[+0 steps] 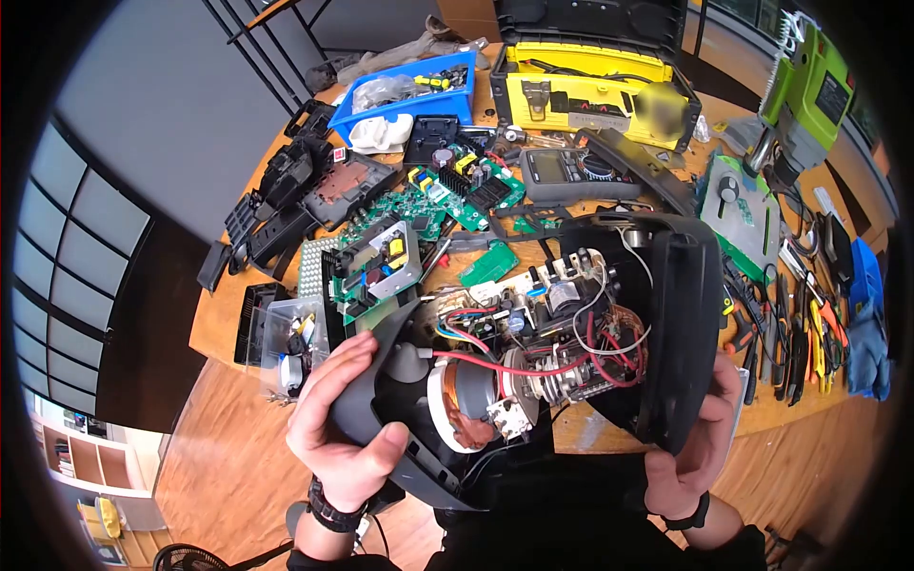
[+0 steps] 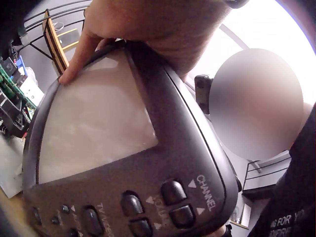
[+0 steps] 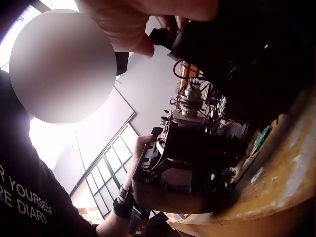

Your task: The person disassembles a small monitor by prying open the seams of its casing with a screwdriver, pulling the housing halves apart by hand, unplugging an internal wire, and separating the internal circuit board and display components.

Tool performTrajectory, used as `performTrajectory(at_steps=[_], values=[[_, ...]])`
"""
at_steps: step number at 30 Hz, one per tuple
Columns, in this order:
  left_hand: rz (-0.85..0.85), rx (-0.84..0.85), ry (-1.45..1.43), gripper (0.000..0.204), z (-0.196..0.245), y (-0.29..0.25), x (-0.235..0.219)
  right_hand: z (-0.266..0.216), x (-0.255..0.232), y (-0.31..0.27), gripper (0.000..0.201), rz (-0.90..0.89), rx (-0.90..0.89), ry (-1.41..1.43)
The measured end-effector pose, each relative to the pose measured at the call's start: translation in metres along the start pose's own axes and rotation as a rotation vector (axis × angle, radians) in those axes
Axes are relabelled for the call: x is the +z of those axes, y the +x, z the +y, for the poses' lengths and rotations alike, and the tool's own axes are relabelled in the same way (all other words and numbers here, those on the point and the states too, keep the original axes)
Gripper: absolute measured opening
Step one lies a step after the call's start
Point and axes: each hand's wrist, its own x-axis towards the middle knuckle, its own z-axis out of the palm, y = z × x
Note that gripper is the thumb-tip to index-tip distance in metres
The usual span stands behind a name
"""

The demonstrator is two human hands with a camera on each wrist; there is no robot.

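A small black CRT television, its casing apart, is held up over the table's front edge. My left hand (image 1: pixel 333 428) grips the front housing (image 1: pixel 357 404), thumb on its near edge. In the left wrist view, the housing's face shows a pale screen (image 2: pixel 98 123) and black channel buttons (image 2: pixel 174 192). My right hand (image 1: pixel 700 457) holds the black back cover (image 1: pixel 687 324) at its lower end. Between the two halves lie the picture tube (image 1: pixel 466 395) with its copper coil, a crowded circuit board (image 1: pixel 514 319) and red wires (image 1: pixel 486 364).
Loose green circuit boards (image 1: pixel 466 186) and a multimeter (image 1: pixel 581 174) lie behind the television. Farther back stand a blue bin (image 1: pixel 405 90) and a yellow toolbox (image 1: pixel 571 95). Pliers and screwdrivers (image 1: pixel 809 328) lie at right, near a green jigsaw (image 1: pixel 814 95). A clear parts box (image 1: pixel 290 328) sits at left.
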Motion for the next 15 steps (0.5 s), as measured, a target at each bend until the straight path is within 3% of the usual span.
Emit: performTrajectory(at_steps=[9,15], values=[[0.055,0.025,0.082,0.062,0.005,-0.014,-0.001,0.000,-0.012,-0.009,0.052,0.014,0.095,0.039],[-0.041,0.188,0.171,0.065,0.012,-0.022,-0.004,0.003,-0.021,-0.012,0.049,-0.039,0.053,-0.072]])
